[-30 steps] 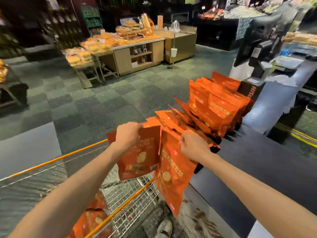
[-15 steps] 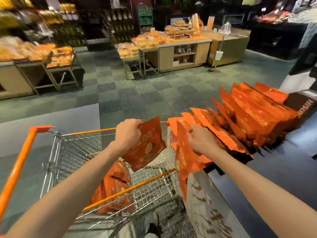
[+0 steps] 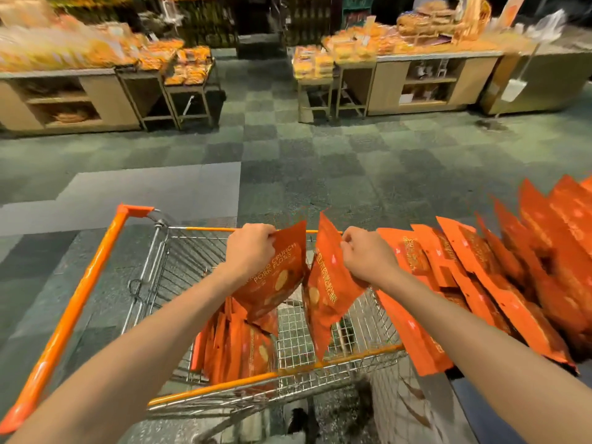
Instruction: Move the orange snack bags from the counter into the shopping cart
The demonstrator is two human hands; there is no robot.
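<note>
While our left hand (image 3: 251,251) and right hand (image 3: 368,259) each pinch one snack bag (image 3: 275,277) over the shopping cart (image 3: 96,267), several bags (image 3: 237,344) already stand inside and a long row (image 3: 512,277) waits on the counter (image 3: 487,421).

The light is dim and warm, coming from overhead. The far display tables (image 3: 416,43) glow brightest, and their goods smear sideways with motion blur, worst at the upper left and upper right. The floor (image 3: 320,155) looks dark and grainy. Near things are sharper: the print on an orange bag (image 3: 275,274) is legible. Wide-angle distortion bends the cart rim (image 3: 67,309) and stretches the forearms at the lower edge.
</note>
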